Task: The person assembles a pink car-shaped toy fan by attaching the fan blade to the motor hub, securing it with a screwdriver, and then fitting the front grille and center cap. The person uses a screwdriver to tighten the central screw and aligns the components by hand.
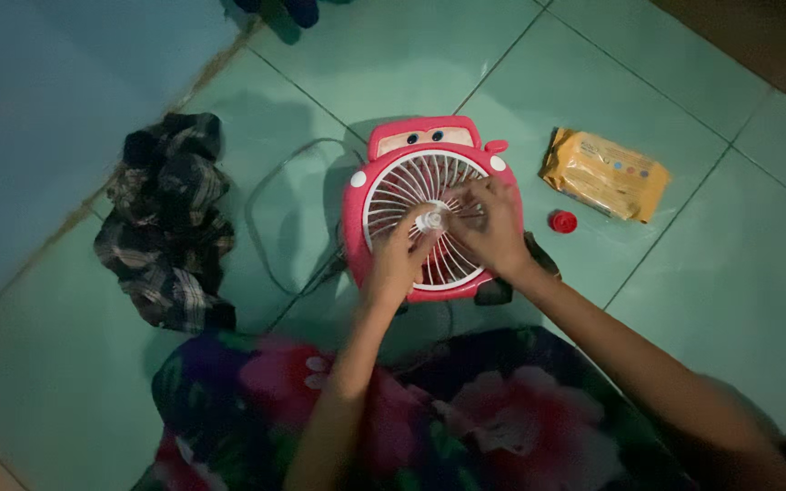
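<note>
A small pink car-shaped fan (431, 207) lies face up on a green tiled floor (711, 300), its white grille upward. At the grille's centre sits a small white hub piece (430, 220). The left hand (397, 261) has its fingers pinched on that hub; the right hand (491, 227) rests fingers spread on the grille beside it. Right of the fan lie a red cap (563, 221) and a yellow packet (605, 174). A crumpled plaid cloth (170, 221) lies left.

Both hands — left hand (395, 264), right hand (493, 227) — on pink fan (384, 173) grille, floor.
</note>
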